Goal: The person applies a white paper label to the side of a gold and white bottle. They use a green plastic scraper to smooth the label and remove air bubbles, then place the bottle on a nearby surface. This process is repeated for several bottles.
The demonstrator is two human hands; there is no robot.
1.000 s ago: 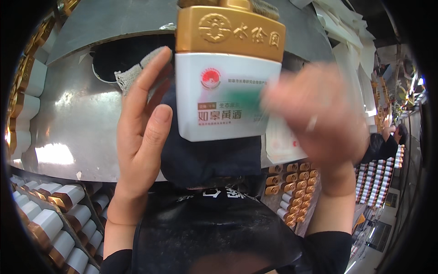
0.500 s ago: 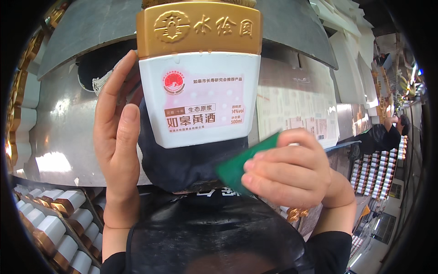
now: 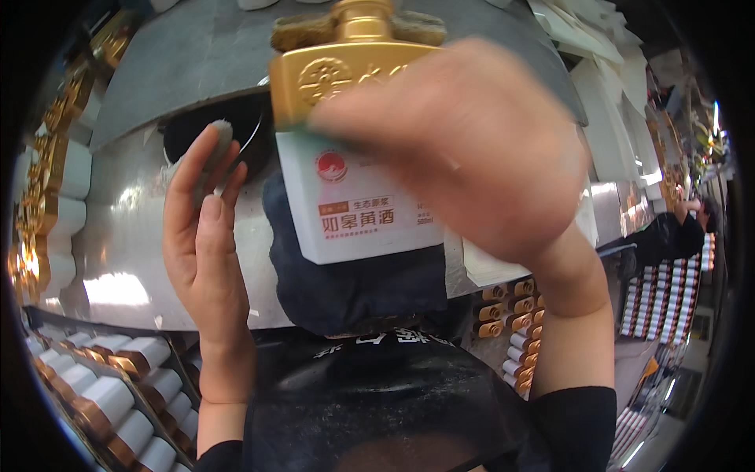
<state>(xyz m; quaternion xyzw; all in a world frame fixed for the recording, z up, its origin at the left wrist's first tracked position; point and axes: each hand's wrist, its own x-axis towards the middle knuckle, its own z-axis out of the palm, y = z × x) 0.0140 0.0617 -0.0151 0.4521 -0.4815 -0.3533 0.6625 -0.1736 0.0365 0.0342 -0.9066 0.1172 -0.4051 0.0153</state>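
A white, flat-sided bottle (image 3: 358, 228) with a gold shoulder and neck lies on a dark cloth pad (image 3: 354, 287), its printed label facing up. My right hand (image 3: 480, 157), blurred by motion, is over the bottle's right side. It grips a green card-like scraper (image 3: 342, 143), mostly hidden by the hand and laid against the bottle just below the gold part. Left of the bottle and apart from it, my left hand (image 3: 208, 244) has its fingers stretched and separated. A grey fuzzy piece (image 3: 224, 134) shows by its fingertips, beside a dark bowl (image 3: 252, 118).
White papers (image 3: 495, 271) lie on the metal table (image 3: 118, 236) to the right, partly under my arm. Brown spongy blocks (image 3: 303, 33) flank the bottle's neck. Several gold-and-white bottles (image 3: 102, 397) stand in crates at lower left. Another person (image 3: 664, 236) is at far right.
My right hand has swung up and left, bringing the green scraper from beside the bottle onto its face. The bottle now sits lower on its pad, showing its neck. My left hand stays beside it.
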